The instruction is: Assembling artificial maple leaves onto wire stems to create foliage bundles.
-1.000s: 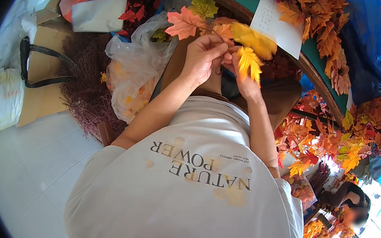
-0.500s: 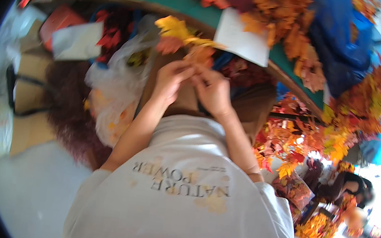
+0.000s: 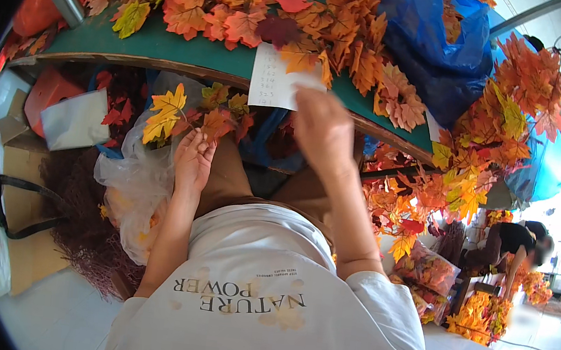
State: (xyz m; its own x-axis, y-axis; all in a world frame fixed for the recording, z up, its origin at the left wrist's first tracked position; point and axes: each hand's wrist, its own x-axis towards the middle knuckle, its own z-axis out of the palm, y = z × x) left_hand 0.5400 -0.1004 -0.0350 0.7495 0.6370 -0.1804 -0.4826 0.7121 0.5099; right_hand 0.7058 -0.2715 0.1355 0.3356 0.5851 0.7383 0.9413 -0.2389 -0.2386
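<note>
Left of centre, my left hand (image 3: 192, 157) pinches the thin stem of an artificial maple leaf sprig (image 3: 164, 115). A yellow leaf spreads from it beyond the fingertips, with orange and yellow-green leaves close by on its right. My right hand (image 3: 325, 130) is raised at the table's front edge, smeared by motion, its fingers hard to make out. Just behind it, a white paper sheet (image 3: 270, 80) with handwriting hangs over the edge. Orange leaves (image 3: 301, 56) lie partly on that sheet.
Heaps of artificial leaves (image 3: 210, 1) and a blue plastic bag (image 3: 433, 47) cover the green table (image 3: 170, 52). Leaf garlands (image 3: 460, 175) hang at the right. A clear plastic bag (image 3: 131, 179) stands left of my legs. Another person (image 3: 515, 243) bends over leaves at far right.
My hands were together in front of me. They have parted: the left moved left and lower with the sprig, the right rightward to the table edge. The whole view has shifted too.
</note>
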